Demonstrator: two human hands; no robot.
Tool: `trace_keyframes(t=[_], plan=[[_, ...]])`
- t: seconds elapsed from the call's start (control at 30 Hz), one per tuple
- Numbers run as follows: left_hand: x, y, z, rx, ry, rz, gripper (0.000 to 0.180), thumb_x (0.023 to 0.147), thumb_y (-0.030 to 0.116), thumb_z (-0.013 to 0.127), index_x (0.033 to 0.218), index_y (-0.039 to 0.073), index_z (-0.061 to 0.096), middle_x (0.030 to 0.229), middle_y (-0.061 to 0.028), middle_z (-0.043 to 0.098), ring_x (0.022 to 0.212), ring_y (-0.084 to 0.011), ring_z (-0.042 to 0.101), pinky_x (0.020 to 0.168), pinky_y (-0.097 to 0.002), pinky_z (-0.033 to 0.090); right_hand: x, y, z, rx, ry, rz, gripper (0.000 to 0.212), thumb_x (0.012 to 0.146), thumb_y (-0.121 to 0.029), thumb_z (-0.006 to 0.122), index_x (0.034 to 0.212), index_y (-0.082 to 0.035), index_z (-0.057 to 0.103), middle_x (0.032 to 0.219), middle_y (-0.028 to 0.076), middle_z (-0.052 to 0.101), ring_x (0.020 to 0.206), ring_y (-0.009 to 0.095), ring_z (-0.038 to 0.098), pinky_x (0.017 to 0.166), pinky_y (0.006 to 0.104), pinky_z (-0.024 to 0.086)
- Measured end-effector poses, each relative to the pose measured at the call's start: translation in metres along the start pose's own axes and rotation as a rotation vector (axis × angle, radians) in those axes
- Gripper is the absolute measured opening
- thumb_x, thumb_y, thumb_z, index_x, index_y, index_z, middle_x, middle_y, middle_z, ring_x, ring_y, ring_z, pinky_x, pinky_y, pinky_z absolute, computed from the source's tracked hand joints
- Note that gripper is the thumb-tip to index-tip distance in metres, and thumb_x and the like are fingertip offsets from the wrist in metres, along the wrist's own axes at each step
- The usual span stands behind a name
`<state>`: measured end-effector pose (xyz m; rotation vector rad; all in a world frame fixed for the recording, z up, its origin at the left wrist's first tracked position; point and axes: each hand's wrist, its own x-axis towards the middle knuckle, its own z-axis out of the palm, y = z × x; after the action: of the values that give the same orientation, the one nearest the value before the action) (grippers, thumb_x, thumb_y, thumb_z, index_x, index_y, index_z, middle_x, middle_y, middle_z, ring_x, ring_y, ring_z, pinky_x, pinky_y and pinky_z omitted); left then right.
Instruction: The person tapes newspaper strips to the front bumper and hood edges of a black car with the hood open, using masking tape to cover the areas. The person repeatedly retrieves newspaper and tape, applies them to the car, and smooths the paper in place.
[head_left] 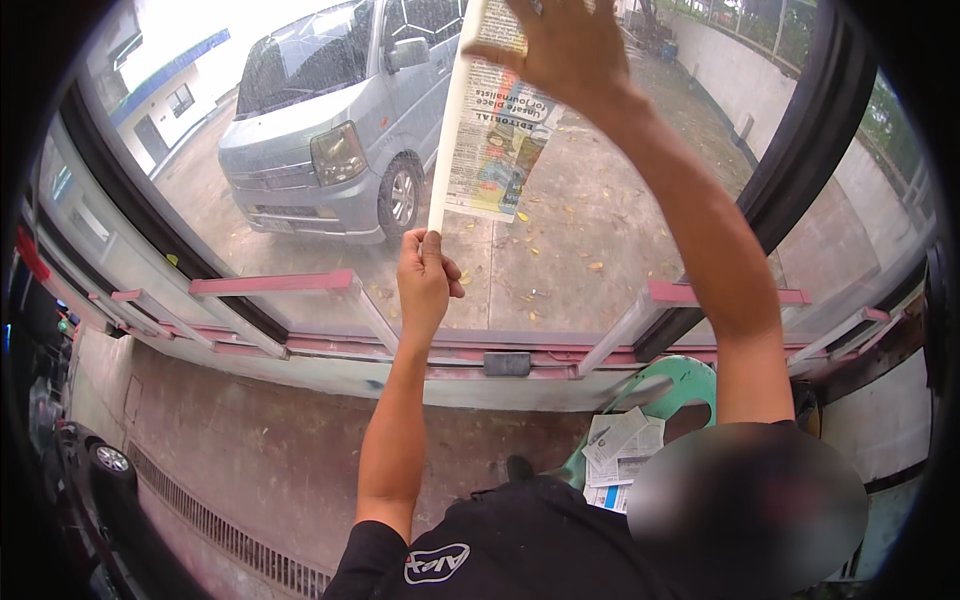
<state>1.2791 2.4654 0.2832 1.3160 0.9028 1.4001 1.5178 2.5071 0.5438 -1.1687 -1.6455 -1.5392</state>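
A printed newspaper piece (500, 165) hangs in front of the large window, with a pale, tape-like strip (446, 135) running down its left edge. My left hand (427, 280) pinches the lower end of that strip between thumb and fingers. Higher up, my right hand (575, 55) has its fingers spread over the upper part of the newspaper, and its fingertips run out of the picture at the top. Whether the right palm presses on the paper or hovers over it, I cannot tell. The newspaper's lower right corner hangs below that hand.
Pinkish-red frame bars (272, 284) and a sill carrying a dark block (507, 364) lie below the glass. A green plastic chair (685, 375) holds loose printed papers (625, 445). Outside stands a silver-blue van (300, 150). A floor drain grate (220, 530) and a dark car (85, 470) are at left.
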Motion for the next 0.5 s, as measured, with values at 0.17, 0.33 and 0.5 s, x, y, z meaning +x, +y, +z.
trace_keyframes(t=[0.17,0.33,0.5], plan=[[0.006,-0.001,0.011,-0.023,0.022,0.025,0.037,0.118,0.04,0.061,0.109,0.004,0.06,0.068,-0.0031,0.062,0.049,-0.01,0.06,0.045,-0.0254,0.047,-0.096,-0.049,0.018,-0.058,-0.176,-0.028,0.112,0.098,-0.089,0.051,0.175,-0.008,0.034,0.184,0.011,0.029,0.173,0.031,0.017,0.137,0.0673,0.004],[0.018,0.007,0.018,0.075,0.167,-0.012,0.045,0.113,0.047,0.069,0.099,0.005,0.063,0.066,-0.0054,0.066,0.05,-0.0135,0.066,0.046,-0.0281,0.048,-0.142,-0.102,0.02,0.018,-0.203,0.006,0.108,0.098,-0.083,0.058,0.172,-0.006,0.038,0.184,0.011,0.03,0.173,0.03,0.017,0.138,0.067,0.004],[0.034,0.015,0.03,0.192,0.218,-0.079,0.044,0.111,0.047,0.072,0.096,0.006,0.062,0.065,-0.0074,0.068,0.048,-0.015,0.066,0.043,-0.0281,0.046,-0.152,-0.107,0.026,0.028,-0.201,0.03,0.102,0.098,-0.08,0.06,0.173,-0.013,0.04,0.184,0.01,0.03,0.173,0.03,0.018,0.137,0.0687,0.002]])
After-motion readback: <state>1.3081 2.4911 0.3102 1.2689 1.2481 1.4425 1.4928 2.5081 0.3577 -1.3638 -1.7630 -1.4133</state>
